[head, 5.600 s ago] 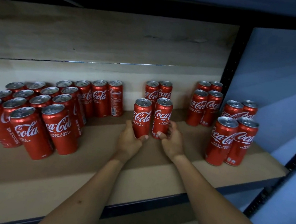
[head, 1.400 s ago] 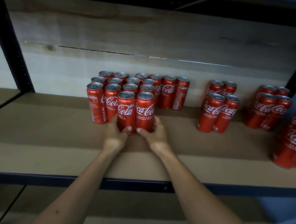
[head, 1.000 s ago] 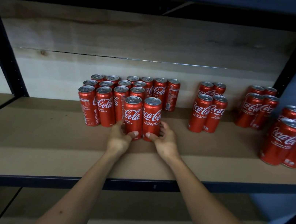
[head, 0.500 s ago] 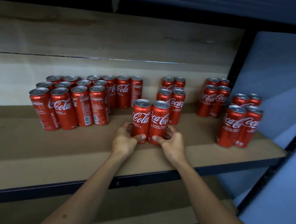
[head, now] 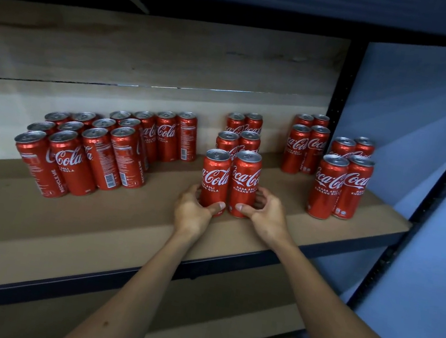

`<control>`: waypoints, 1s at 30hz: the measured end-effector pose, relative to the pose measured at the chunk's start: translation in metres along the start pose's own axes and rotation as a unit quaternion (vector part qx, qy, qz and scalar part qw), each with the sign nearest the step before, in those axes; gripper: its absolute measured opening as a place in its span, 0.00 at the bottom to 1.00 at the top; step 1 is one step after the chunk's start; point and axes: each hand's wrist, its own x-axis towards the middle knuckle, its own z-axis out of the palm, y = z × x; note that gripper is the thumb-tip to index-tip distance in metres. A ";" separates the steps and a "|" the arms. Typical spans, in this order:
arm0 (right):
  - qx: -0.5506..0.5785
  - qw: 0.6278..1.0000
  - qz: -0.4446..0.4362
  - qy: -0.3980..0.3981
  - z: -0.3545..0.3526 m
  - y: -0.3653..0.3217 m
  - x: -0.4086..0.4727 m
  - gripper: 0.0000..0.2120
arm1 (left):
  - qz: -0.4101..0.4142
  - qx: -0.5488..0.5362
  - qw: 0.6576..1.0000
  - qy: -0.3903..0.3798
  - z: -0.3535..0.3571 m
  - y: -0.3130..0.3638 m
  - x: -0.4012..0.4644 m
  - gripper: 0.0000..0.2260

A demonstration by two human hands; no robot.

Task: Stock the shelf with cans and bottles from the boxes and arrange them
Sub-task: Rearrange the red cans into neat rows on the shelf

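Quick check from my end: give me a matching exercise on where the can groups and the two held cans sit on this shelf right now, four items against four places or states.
Column 1:
1. left hand
2. right hand
3. big block of cans
4. four-can group at the shelf's right end

Column 2:
A. stands nearest the black upright post, untouched
B. grips the can reading "RASA ASLI KURANG GULA"
C. grips the can left of that one
D. fills the shelf's left part, untouched

Pairs: 1-C, 2-B, 3-D, 4-A
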 end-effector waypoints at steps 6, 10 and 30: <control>-0.002 1.000 0.000 -0.009 -0.006 0.001 0.003 0.32 | 0.001 -0.004 1.000 -0.001 0.005 0.006 -0.004 0.29; -0.015 0.999 -0.003 -0.042 -0.013 0.001 0.007 0.30 | -0.007 -0.017 1.000 -0.012 0.008 0.007 -0.003 0.30; 0.008 0.995 -0.015 -0.099 -0.026 0.018 0.024 0.31 | 0.015 0.027 0.999 -0.022 0.005 0.006 -0.016 0.34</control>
